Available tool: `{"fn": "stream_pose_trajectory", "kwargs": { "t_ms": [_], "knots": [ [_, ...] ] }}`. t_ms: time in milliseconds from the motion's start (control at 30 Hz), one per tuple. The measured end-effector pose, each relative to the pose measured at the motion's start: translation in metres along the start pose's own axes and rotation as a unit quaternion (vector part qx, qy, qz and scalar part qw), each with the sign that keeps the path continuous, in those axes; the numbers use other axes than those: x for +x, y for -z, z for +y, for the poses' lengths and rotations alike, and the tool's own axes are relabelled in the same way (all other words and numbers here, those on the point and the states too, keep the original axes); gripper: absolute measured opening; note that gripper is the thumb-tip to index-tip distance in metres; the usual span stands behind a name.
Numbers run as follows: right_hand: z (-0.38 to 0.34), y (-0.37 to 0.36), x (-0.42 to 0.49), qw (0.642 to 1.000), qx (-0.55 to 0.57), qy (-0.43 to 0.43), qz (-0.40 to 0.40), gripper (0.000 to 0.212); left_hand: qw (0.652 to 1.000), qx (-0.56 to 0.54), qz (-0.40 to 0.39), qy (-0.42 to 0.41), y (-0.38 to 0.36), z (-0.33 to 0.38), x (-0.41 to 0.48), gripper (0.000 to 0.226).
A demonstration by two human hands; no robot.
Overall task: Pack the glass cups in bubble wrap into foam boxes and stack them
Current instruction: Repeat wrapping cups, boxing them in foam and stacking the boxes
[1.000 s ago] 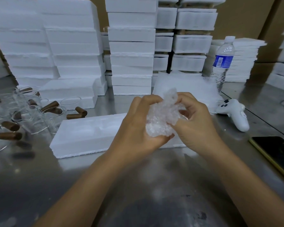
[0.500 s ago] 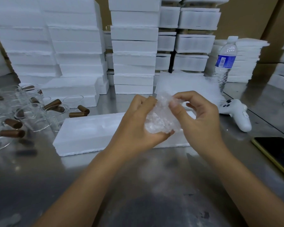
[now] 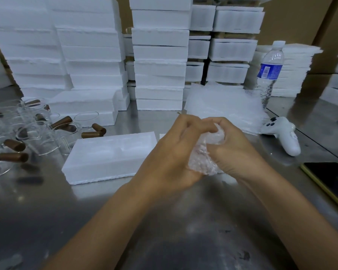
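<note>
A bubble-wrapped bundle (image 3: 204, 158) is held between both hands above the steel table; the cup inside is hidden by the wrap. My left hand (image 3: 170, 152) cups it from the left with curled fingers. My right hand (image 3: 236, 151) grips its top and right side. Behind the hands lies an open foam box (image 3: 109, 154) with moulded hollows. Bare glass cups (image 3: 37, 137) with brown handles stand at the left. A pile of bubble wrap sheets (image 3: 222, 106) lies behind the hands.
Tall stacks of white foam boxes (image 3: 160, 53) line the back of the table (image 3: 164, 230). A water bottle (image 3: 270, 71) and a white controller (image 3: 285, 135) stand at the right. A dark phone (image 3: 332, 178) lies near the right edge.
My right hand has come down from pinching the wrap's top edge and now closes over the bundle's top. The bundle sits lower and more tightly gathered between both hands.
</note>
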State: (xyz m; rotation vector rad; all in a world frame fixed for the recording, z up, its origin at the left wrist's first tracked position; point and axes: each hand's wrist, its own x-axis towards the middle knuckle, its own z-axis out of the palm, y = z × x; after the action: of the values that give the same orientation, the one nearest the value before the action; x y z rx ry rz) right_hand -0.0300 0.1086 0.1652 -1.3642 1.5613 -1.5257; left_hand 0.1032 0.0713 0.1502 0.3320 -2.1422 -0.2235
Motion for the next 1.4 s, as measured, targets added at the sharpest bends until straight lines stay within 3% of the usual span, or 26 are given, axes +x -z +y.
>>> {"fn": "stream_pose_trajectory", "kwargs": {
  "t_ms": [167,233,300,433,600,867,1067,1267,1400],
  "knots": [
    [-0.003,0.005,0.000,0.998,0.031,0.049,-0.028,0.042,1.000,-0.006,0.026,0.009,-0.003,-0.004,0.001,0.065],
    [-0.006,0.010,0.001,0.995,0.076,0.060,-0.006,0.042,0.993,-0.048,0.065,0.083,-0.001,-0.008,0.002,0.070],
    [-0.006,0.015,0.005,0.991,0.114,0.053,0.047,0.027,0.978,-0.087,0.105,0.156,0.002,-0.011,0.003,0.069],
    [0.002,0.018,0.011,0.996,0.026,0.005,0.084,0.022,0.932,-0.198,0.140,0.268,0.010,-0.020,0.004,0.055],
    [0.003,0.013,0.008,0.997,0.037,0.019,0.060,0.015,0.924,-0.230,0.088,0.292,0.009,-0.026,0.002,0.048],
    [0.008,0.016,0.012,0.995,0.043,0.036,0.077,0.004,0.939,-0.166,0.040,0.298,0.003,-0.033,0.000,0.058],
    [0.016,0.018,0.018,0.995,0.032,0.036,0.086,0.007,0.949,-0.145,-0.031,0.279,0.001,-0.035,-0.001,0.066],
    [0.023,0.018,0.022,0.988,-0.092,0.004,0.124,0.003,0.951,-0.091,-0.057,0.291,0.004,-0.039,-0.002,0.085],
    [0.023,0.019,0.021,0.975,-0.179,-0.021,0.128,0.006,0.941,-0.087,-0.091,0.315,0.016,-0.045,-0.004,0.080]
  ]
}}
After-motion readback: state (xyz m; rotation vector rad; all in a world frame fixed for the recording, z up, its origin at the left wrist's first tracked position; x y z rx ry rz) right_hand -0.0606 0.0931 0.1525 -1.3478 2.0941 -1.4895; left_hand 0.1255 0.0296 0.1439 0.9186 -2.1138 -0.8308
